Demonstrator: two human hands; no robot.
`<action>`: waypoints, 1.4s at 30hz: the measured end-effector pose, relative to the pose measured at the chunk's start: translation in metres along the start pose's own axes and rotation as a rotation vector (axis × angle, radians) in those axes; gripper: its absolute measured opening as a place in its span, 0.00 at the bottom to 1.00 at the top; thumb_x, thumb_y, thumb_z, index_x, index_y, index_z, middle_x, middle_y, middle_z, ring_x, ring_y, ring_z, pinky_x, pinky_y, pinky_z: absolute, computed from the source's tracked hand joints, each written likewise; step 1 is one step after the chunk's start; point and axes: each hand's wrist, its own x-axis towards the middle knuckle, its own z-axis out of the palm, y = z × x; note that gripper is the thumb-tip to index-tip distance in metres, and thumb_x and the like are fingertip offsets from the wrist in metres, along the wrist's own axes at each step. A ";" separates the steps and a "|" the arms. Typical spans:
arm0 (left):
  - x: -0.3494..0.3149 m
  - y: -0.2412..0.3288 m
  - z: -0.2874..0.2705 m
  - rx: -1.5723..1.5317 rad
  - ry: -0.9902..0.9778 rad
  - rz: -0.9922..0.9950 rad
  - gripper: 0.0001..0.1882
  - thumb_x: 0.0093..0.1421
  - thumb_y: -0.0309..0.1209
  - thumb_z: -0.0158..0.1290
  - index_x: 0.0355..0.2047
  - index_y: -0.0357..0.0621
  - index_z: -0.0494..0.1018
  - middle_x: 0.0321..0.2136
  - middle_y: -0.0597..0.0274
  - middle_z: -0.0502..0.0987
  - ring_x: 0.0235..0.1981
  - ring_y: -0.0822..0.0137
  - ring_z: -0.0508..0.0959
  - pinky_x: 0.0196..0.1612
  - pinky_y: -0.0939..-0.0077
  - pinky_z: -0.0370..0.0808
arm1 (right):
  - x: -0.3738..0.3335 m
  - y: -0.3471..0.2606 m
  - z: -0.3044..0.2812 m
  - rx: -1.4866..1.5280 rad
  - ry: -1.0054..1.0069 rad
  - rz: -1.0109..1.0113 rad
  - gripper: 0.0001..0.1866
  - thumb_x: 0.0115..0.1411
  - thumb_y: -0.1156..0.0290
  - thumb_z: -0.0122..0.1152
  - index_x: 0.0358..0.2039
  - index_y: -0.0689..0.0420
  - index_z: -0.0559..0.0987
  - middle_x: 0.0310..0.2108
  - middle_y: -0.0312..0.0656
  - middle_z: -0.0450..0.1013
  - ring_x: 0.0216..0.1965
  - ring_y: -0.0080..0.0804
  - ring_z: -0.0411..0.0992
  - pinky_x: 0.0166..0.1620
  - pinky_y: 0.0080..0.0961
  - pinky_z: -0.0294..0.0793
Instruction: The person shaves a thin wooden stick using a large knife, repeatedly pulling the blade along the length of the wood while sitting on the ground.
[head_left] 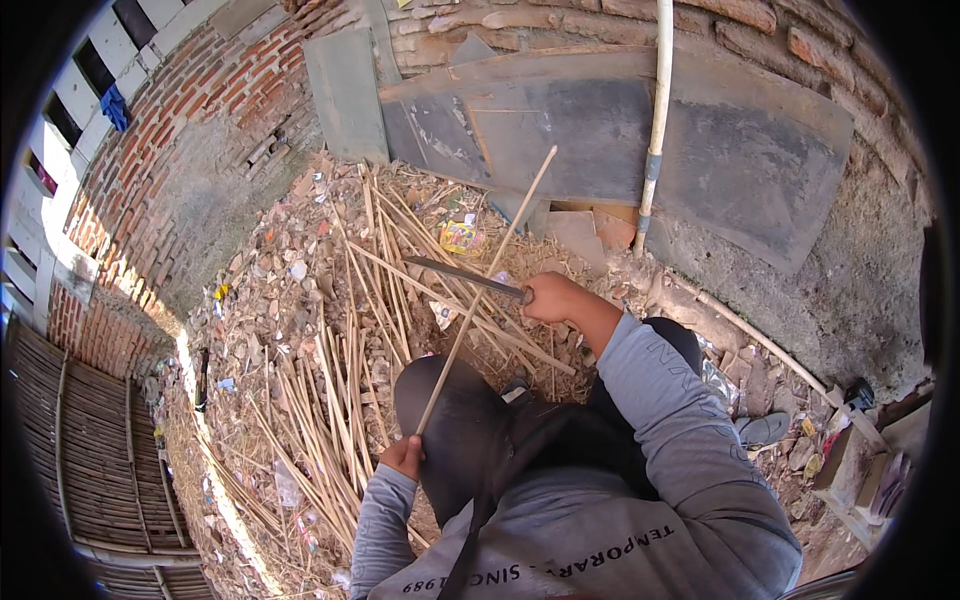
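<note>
My left hand [402,458], near my left knee, is closed around the lower end of a long, thin bamboo strip [522,214]. The strip slants away to the upper right, crossing in front of my knee. In my right hand [560,298] is the handle of a long-bladed knife [455,271]. Its dark blade points left and crosses the strip around mid-length; whether the two touch, I cannot tell. Many similar bamboo strips [335,410] lie in loose bundles on the ground to the left of and beyond my knees.
Rubble and litter cover the ground [270,270], with a yellow wrapper [460,237] among them. Dark panels [590,130] lean on the brick wall ahead, beside an upright pole [655,130]. At right lie a sandal [763,430] and a wooden box [850,470]. A bamboo-slat screen [95,440] stands left.
</note>
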 end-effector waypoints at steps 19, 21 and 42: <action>0.005 -0.001 -0.003 -0.011 -0.032 -0.064 0.31 0.66 0.54 0.39 0.22 0.39 0.72 0.17 0.62 0.72 0.22 0.68 0.71 0.30 0.73 0.68 | 0.001 0.010 0.004 -0.023 0.065 0.032 0.17 0.45 0.59 0.63 0.34 0.55 0.80 0.31 0.51 0.76 0.37 0.50 0.74 0.40 0.43 0.73; 0.003 0.004 -0.002 -0.023 -0.008 -0.040 0.30 0.65 0.54 0.40 0.21 0.39 0.72 0.17 0.61 0.71 0.21 0.67 0.71 0.29 0.72 0.68 | -0.006 0.002 -0.001 -0.014 0.087 0.039 0.15 0.43 0.63 0.60 0.32 0.55 0.80 0.31 0.51 0.76 0.37 0.50 0.75 0.40 0.43 0.74; -0.038 0.020 -0.009 0.299 0.143 0.078 0.14 0.62 0.39 0.49 0.32 0.38 0.72 0.19 0.50 0.76 0.23 0.51 0.78 0.29 0.62 0.73 | -0.032 -0.033 -0.026 -0.146 -0.032 -0.116 0.11 0.43 0.62 0.62 0.28 0.49 0.80 0.28 0.46 0.76 0.34 0.47 0.75 0.36 0.44 0.73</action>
